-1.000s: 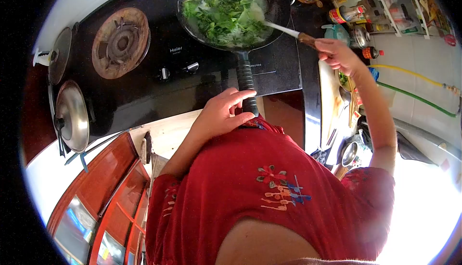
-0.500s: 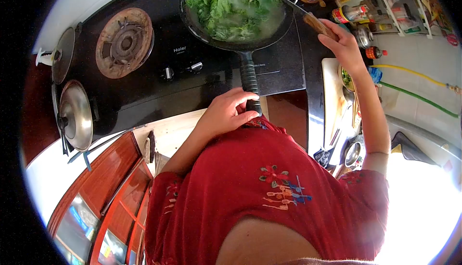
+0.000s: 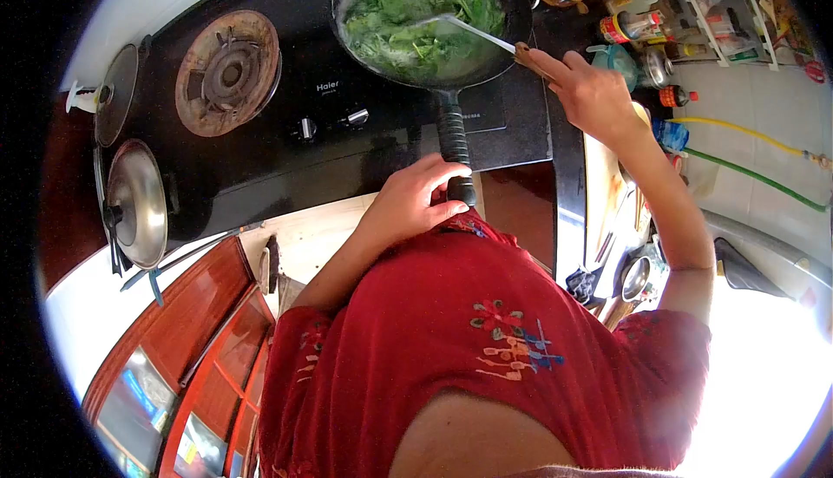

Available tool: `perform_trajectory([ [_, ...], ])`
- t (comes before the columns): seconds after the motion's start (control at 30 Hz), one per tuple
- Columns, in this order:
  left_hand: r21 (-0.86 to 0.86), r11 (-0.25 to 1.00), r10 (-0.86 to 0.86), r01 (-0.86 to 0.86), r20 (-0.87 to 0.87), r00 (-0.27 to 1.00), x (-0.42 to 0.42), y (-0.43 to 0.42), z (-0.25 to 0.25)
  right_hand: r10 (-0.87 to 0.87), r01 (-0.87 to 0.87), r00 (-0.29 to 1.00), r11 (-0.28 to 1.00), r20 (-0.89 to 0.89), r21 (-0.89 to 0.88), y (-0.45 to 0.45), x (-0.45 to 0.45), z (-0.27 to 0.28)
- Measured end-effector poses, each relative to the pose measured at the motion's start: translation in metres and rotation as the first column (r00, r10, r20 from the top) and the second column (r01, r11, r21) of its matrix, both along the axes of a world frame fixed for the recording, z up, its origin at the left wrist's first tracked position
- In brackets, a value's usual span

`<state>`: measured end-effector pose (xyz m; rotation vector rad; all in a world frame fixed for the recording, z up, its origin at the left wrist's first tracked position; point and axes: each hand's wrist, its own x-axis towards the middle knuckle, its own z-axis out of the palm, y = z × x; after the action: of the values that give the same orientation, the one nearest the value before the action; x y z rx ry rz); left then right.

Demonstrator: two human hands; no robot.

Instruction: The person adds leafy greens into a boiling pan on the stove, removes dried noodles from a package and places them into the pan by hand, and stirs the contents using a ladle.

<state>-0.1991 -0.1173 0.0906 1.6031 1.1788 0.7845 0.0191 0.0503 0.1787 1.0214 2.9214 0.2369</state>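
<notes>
The left hand (image 3: 416,199) curls around the wok handle (image 3: 452,135) as the right hand (image 3: 594,96) grips a spatula (image 3: 488,36), its head among leafy greens (image 3: 403,1) in the wok (image 3: 519,14) on the cooktop (image 3: 260,179); steadying the handle and sweeping low should turn them without spills

Leafy greens (image 3: 421,22): bright green. Wok (image 3: 519,14): black. Spatula (image 3: 482,34): silver shaft, brown handle. Stove (image 3: 347,159): glossy black, white lettering. Shirt (image 3: 416,330): red, embroidered flower, orange and blue motifs.
</notes>
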Motion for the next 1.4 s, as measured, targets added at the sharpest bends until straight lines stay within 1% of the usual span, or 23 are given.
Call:
perform_trajectory([
  [0.1, -0.016, 1.0, 0.0, 0.0, 0.012, 1.0, -0.001, -0.001, 0.0, 0.009, -0.008, 1.0, 0.999, 0.028, -0.034, -0.009, 0.005, 0.023],
  [0.2, 0.003, 1.0, 0.011, -0.011, 0.024, 1.0, 0.0, -0.002, -0.001, 0.004, -0.002, 0.999, 0.999, 0.049, -0.041, -0.016, 0.015, 0.048],
  [0.3, 0.009, 1.0, 0.012, -0.012, 0.012, 1.0, 0.0, -0.002, -0.001, -0.11, 0.108, 0.986, 0.994, 0.127, 0.023, -0.02, 0.024, 0.069],
  [0.33, 0.009, 1.0, 0.011, -0.011, 0.004, 1.0, 0.0, -0.002, -0.002, -0.142, 0.141, 0.986, 0.99, 0.083, 0.023, -0.016, 0.033, 0.066],
  [0.43, 0.004, 1.0, -0.002, 0.002, -0.001, 1.0, 0.0, -0.001, -0.003, -0.184, 0.17, 0.977, 0.978, 0.112, 0.125, -0.009, 0.038, 0.053],
  [0.5, -0.002, 1.0, 0.001, -0.001, 0.011, 1.0, 0.001, -0.001, -0.003, -0.18, 0.168, 0.98, 0.977, 0.081, 0.135, -0.001, 0.034, 0.034],
  [0.53, -0.006, 1.0, 0.004, -0.004, 0.014, 1.0, 0.001, -0.001, -0.002, -0.176, 0.166, 0.982, 0.977, 0.063, 0.138, 0.004, 0.031, 0.024],
  [0.63, -0.052, 0.998, 0.021, -0.019, 0.042, 0.999, 0.002, -0.002, 0.001, -0.174, 0.178, 0.983, 0.981, -0.066, 0.072, 0.023, 0.024, -0.005],
  [0.67, -0.037, 0.999, 0.028, -0.026, 0.045, 0.999, 0.002, -0.002, -0.001, -0.182, 0.187, 0.979, 0.981, -0.089, 0.055, 0.026, 0.02, -0.008],
  [0.73, -0.003, 0.999, 0.04, -0.04, 0.057, 0.998, 0.003, -0.002, -0.006, -0.153, 0.161, 0.979, 0.986, -0.133, 0.048, 0.033, 0.013, -0.01],
  [0.83, -0.062, 0.997, 0.04, -0.036, 0.058, 0.998, 0.002, -0.002, -0.003, -0.118, 0.129, 0.977, 0.99, -0.178, 0.05, 0.044, 0.004, -0.009],
  [0.97, -0.051, 0.998, 0.041, -0.038, 0.061, 0.997, 0.002, -0.002, -0.003, -0.112, 0.119, 0.97, 0.993, -0.216, 0.018, 0.057, -0.012, -0.013],
  [1.07, -0.042, 0.998, 0.048, -0.045, 0.071, 0.996, 0.003, -0.003, -0.003, -0.048, 0.058, 0.965, 0.998, -0.258, 0.028, 0.054, -0.026, -0.019],
  [1.13, -0.011, 0.999, 0.039, -0.039, 0.059, 0.997, 0.002, -0.002, -0.006, -0.006, 0.013, 0.983, 0.999, -0.186, 0.037, 0.043, -0.034, -0.015],
  [1.2, -0.017, 0.999, 0.037, -0.036, 0.061, 0.997, 0.003, -0.002, -0.008, 0.038, -0.033, 0.994, 0.998, -0.105, 0.051, 0.028, -0.04, -0.008],
  [1.33, -0.016, 0.999, 0.029, -0.028, 0.051, 0.998, 0.002, -0.002, -0.007, 0.096, -0.096, 0.993, 0.995, -0.066, -0.004, 0.004, -0.037, 0.012],
  [1.4, -0.01, 0.999, 0.047, -0.047, 0.074, 0.996, 0.004, -0.003, -0.009, 0.104, -0.106, 0.992, 0.994, -0.071, -0.029, -0.002, -0.027, 0.028],
])
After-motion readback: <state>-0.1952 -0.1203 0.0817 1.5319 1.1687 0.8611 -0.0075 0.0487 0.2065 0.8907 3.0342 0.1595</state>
